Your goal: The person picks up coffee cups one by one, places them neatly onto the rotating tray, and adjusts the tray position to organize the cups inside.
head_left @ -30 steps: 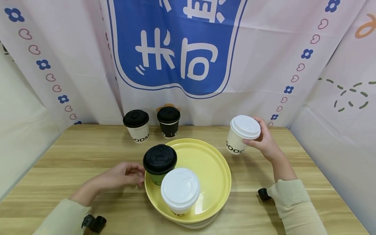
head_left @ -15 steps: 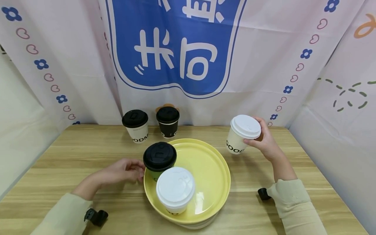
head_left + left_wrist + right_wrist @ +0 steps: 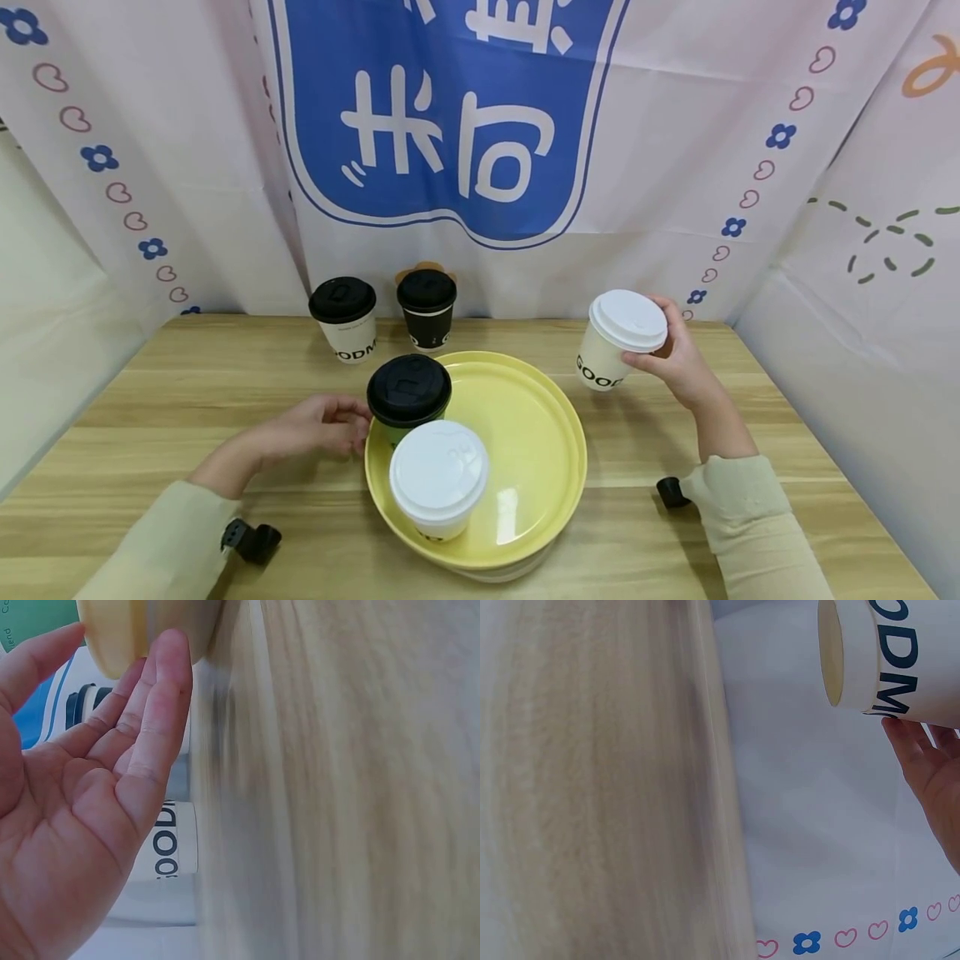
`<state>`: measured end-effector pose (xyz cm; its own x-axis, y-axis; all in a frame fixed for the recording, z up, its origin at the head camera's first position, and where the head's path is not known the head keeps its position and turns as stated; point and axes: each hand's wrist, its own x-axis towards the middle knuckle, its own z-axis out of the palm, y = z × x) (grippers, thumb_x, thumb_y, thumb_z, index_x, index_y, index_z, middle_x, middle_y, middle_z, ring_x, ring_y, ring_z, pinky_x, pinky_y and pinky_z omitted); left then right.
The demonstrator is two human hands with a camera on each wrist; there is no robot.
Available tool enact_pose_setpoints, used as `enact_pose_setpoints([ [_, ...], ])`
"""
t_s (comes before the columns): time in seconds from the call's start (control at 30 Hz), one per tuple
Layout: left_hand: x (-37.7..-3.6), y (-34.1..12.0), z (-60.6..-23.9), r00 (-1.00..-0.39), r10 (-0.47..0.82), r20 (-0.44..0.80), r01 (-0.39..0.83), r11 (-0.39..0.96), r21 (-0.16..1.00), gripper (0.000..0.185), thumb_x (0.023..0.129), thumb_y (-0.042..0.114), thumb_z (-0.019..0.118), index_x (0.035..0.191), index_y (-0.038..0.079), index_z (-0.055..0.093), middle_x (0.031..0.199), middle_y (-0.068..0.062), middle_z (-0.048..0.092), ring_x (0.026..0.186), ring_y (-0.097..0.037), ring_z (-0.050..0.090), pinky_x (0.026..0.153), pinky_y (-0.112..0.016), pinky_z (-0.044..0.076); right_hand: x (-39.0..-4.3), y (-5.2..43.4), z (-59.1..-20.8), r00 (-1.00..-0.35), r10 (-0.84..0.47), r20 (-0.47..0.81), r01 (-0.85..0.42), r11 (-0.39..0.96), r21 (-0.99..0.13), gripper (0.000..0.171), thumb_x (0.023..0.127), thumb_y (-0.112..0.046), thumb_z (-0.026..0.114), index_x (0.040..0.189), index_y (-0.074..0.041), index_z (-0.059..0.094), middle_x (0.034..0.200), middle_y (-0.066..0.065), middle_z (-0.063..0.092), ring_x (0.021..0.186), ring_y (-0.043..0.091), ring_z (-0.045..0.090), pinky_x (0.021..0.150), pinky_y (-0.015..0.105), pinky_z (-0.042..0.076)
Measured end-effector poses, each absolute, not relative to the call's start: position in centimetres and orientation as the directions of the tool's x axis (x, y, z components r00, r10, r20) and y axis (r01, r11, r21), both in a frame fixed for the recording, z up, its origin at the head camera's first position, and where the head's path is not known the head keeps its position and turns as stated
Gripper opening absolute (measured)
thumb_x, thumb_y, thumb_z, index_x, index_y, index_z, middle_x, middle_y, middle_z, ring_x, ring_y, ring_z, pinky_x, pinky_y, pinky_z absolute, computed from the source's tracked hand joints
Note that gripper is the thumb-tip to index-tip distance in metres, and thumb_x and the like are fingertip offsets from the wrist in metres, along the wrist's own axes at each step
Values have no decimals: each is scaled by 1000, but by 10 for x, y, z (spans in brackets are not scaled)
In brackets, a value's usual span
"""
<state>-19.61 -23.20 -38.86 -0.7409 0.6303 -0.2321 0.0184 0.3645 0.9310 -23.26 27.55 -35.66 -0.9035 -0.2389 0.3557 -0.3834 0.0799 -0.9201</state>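
My right hand (image 3: 678,358) grips a white paper coffee cup (image 3: 600,362) with a white lid, held above the table. Its underside (image 3: 830,652) shows in the right wrist view. At the left rim of a round yellow tray (image 3: 525,400), my left hand (image 3: 300,433) has its fingers extended, fingertips right at the edge; the left wrist view shows the open palm (image 3: 75,817) beside the tray wall (image 3: 112,637). On the tray stand a green cup with a black lid (image 3: 408,390) and a white-lidded cup (image 3: 438,471), side by side on its left half.
Behind the tray stand a white cup with a black lid (image 3: 348,325) and a black cup (image 3: 429,312). A pale base (image 3: 510,571) shows under the tray. A printed cloth (image 3: 660,167) hangs along the table's back edge.
The tray has turned clockwise: the green cup has shifted back and the white-lidded cup on it leftward. My left hand has moved slightly back along the rim. The right hand keeps its cup in place.
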Motion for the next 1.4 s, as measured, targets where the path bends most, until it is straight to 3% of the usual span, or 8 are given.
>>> enact_pose_setpoints([
  [0.63,-204,-227,-387,-761,592,-264,-21,384,923,47,99,17,58,131,-15,45,108,-12,65,96,-18,65,88,-29,57,-225,271,-344,-886,-259,385,-414,64,-908,75,79,18,63,137,-20,36,131,-5,50,115,9,53,93,17,51],
  [1.4,-210,-228,-389,-771,577,-269,-19,401,916,50,98,19,59,131,-15,46,110,-13,65,97,-17,66,90,-31,57,-215,257,-330,-818,-343,462,-496,13,-868,86,68,23,65,141,-14,38,132,-1,51,113,11,55,91,21,54],
])
